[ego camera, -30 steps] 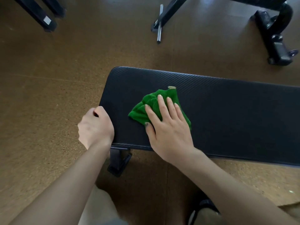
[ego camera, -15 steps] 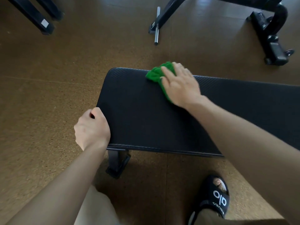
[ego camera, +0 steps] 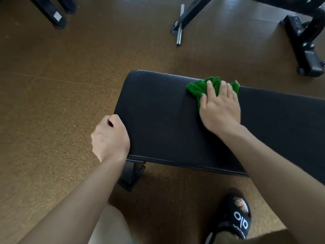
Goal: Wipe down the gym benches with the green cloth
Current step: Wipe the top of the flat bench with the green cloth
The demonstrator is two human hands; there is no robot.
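A black padded gym bench [ego camera: 163,110] runs from the centre of the view off to the right. The green cloth [ego camera: 198,88] lies crumpled at the bench's far edge. My right hand [ego camera: 219,108] lies flat on top of the cloth with straight fingers and presses it onto the pad. My left hand [ego camera: 110,138] is curled into a fist at the bench's near left corner, against its end edge; whether it grips the edge is hidden.
Brown cork-like floor [ego camera: 52,103] surrounds the bench. A black bench leg [ego camera: 131,175] sits under the near left corner. Black equipment frames stand at the far left [ego camera: 52,14] and far right [ego camera: 306,41], with a chrome bar [ego camera: 180,25] between. My sandalled foot [ego camera: 233,219] is at bottom right.
My right hand has slid the green cloth from the near middle of the pad to its far edge, then rightward along that edge. My left hand stayed at the corner.
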